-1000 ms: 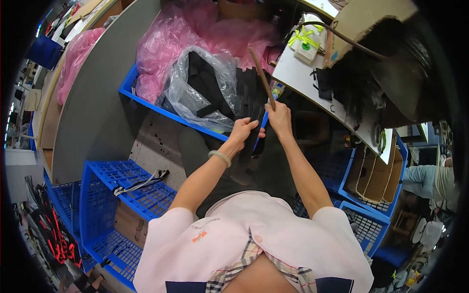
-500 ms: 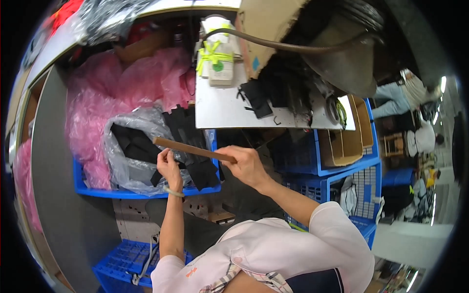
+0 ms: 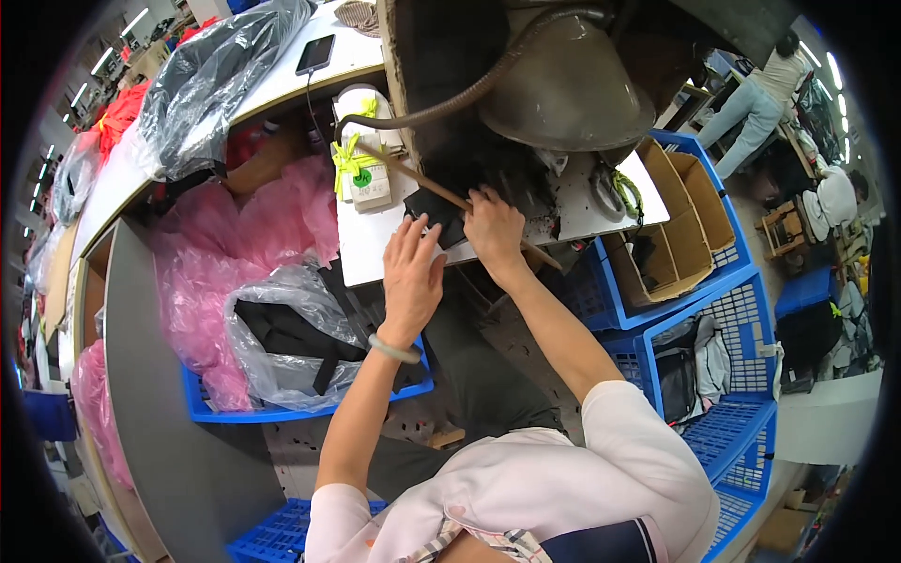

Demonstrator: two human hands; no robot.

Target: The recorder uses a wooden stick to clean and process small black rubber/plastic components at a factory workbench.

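Note:
My right hand (image 3: pixel 493 230) grips a long brown wooden stick (image 3: pixel 422 178), which slants across the white table (image 3: pixel 364 251). Beneath the stick lie black fabric pieces (image 3: pixel 437 214) at the table's near edge. My left hand (image 3: pixel 413 277), a pale bangle on its wrist, is open over that edge with its fingers spread. Its fingertips are close to the black pieces; whether they touch cannot be seen. Past the stick's far end stand white card stacks (image 3: pixel 368 188) tied with yellow-green ribbon.
A blue crate (image 3: pixel 310 413) at left holds pink plastic (image 3: pixel 249 220) and a clear bag (image 3: pixel 253 281) of black fabric. A curved hose (image 3: pixel 469 94) and a translucent hood (image 3: pixel 568 94) overhang the table. Blue crates (image 3: pixel 671 291) stand at right; a person (image 3: pixel 765 94) is farther off.
Both hands have moved from above the left crate to the table's edge. The stick has come along in my right hand. My left hand's fingers have spread. The view has shifted.

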